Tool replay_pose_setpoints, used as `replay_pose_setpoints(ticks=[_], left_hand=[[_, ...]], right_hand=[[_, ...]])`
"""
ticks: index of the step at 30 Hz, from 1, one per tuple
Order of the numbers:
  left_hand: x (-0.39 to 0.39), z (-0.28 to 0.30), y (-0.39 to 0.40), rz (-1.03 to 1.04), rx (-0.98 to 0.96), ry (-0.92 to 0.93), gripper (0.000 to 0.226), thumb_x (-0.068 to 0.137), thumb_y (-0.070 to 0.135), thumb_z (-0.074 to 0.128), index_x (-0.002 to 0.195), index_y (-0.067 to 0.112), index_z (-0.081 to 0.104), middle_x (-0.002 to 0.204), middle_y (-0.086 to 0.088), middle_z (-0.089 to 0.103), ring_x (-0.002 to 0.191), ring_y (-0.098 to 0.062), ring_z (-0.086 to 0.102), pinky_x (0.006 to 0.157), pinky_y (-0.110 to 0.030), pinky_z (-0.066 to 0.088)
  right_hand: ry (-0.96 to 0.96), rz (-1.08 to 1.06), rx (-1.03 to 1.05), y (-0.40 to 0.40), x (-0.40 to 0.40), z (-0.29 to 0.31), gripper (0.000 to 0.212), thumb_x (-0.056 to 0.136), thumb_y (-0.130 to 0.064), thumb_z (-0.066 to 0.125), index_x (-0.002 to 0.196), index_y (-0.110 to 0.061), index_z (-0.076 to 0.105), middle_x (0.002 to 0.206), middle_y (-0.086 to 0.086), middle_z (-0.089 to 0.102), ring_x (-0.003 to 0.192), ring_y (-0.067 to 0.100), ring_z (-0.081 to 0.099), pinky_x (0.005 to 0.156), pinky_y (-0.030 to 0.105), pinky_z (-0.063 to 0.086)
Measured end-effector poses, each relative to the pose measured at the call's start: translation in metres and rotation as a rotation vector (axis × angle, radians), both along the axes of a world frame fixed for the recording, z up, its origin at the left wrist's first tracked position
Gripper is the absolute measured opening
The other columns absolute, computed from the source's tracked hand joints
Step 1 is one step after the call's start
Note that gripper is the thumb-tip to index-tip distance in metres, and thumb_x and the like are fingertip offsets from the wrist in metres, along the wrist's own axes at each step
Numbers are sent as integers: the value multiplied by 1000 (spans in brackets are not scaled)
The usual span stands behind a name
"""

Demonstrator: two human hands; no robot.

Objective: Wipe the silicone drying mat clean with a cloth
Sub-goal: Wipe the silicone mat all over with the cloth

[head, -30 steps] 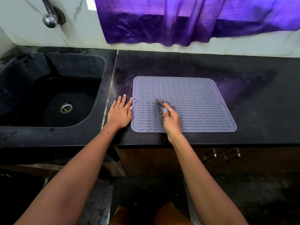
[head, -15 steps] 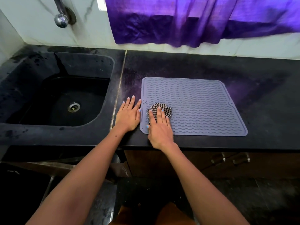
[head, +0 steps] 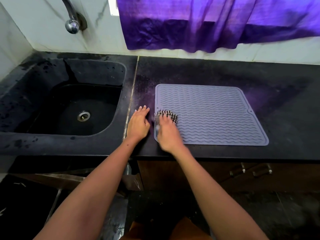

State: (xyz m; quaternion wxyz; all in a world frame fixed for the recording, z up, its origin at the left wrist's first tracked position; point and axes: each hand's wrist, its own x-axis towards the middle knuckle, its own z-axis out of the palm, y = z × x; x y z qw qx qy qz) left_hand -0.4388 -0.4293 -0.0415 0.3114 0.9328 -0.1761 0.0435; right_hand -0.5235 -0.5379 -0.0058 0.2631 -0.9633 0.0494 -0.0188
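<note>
Now your right hand [head: 167, 134] presses a checked cloth [head: 167, 116] onto the mat [head: 213, 116], at the mat's left edge near its front-left corner. That hand is blurred, so the frame does not settle whether its fingers curl round the cloth or lie flat on it. Part of the cloth shows beyond your fingertips, bunched on the ribbed face, and its left end reaches the mat's rim.

Your left hand [head: 138, 122] lies palm down on the surface [head: 285, 110], fingers straight and grasping nothing, just beside the mat's left edge and apart from it. It sits between the mat and the pale seam that runs from the back of the surface to its front edge.

The grey mat lies flat on the dark surface, toward the front edge, with wavy ridges across it and a small hole at the middle of each side edge.

To the left of the seam, a black sink [head: 52, 94] is set into the surface, a metal drain at its bottom. A tap [head: 71, 23] hangs over it from the pale wall. A purple curtain [head: 216, 23] drapes above the back edge of the surface.
</note>
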Motion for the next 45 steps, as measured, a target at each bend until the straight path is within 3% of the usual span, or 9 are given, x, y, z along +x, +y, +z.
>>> replay_pose_setpoints(ticks=[3, 11, 18, 25, 27, 34, 40, 42, 45], left_hand=[[0, -1, 0, -22, 65, -23, 55, 81, -6, 38, 135, 2, 44, 147, -15, 36, 140, -26, 28, 118, -33, 12], [-2, -2, -1, -38, 132, -49, 53, 86, 2, 39, 139, 5, 40, 150, -13, 31, 142, -24, 23, 118, -32, 10], [-4, 0, -1, -31, 148, -70, 53, 87, 4, 39, 140, 6, 38, 151, -12, 30, 142, -25, 23, 118, -32, 8], [-3, -1, -2, -54, 266, -45, 49, 98, 21, 29, 146, 13, 25, 156, -11, 16, 145, -22, 11, 118, -34, 1], [-2, -2, -3, -67, 310, -29, 50, 99, 26, 26, 147, 16, 21, 157, -10, 11, 145, -20, 7, 118, -36, -2], [-1, 1, -3, -107, 413, 29, 53, 100, 33, 21, 149, 18, 9, 158, -8, -1, 146, -19, -3, 118, -39, -5], [0, -1, -3, -116, 409, 47, 54, 100, 39, 13, 149, 19, 9, 158, -6, -1, 146, -19, -4, 118, -39, -6], [0, -2, -3, -113, 397, 44, 60, 94, 45, 6, 149, 20, 11, 158, -6, 0, 146, -19, -4, 118, -39, -6], [1, -4, -3, -105, 369, 28, 76, 83, 52, -7, 149, 20, 13, 158, -6, 3, 146, -19, -2, 117, -39, -5]], right_hand=[[22, 24, -233, 11, -9, -23, 64, 97, -24, 36, 150, -11, 2, 158, 12, -5, 146, 25, -6, 119, 38, -2], [-8, 89, -154, 1, -5, -21, 62, 94, -11, 41, 149, -13, 13, 159, 7, 5, 147, 19, 2, 119, 30, 0], [-125, -530, 1389, -20, 28, 18, 39, 100, -12, 35, 138, -8, 43, 136, 9, 51, 122, 19, 51, 107, 34, 39], [41, -26, -26, -26, 38, -9, 55, 100, -25, 34, 150, -15, 12, 159, 6, 8, 147, 22, 5, 118, 36, 5], [79, -10, -203, -23, 37, -20, 59, 99, -33, 32, 150, -17, 7, 159, 9, -1, 147, 24, -1, 119, 38, 2], [7, -16, -17, -32, 37, -14, 51, 99, -16, 35, 148, -21, 22, 158, 4, 14, 146, 18, 8, 118, 34, 8], [-160, -658, 1269, -40, 61, 21, 36, 98, -12, 42, 133, -14, 50, 135, 9, 54, 113, 20, 55, 84, 25, 49], [-230, -696, 1135, -43, 67, 29, 37, 98, -13, 42, 135, -16, 49, 136, 6, 53, 119, 20, 53, 94, 26, 45], [-215, -362, 432, -35, 64, 25, 45, 98, -13, 42, 142, -19, 38, 150, 3, 35, 138, 20, 33, 116, 35, 25]])
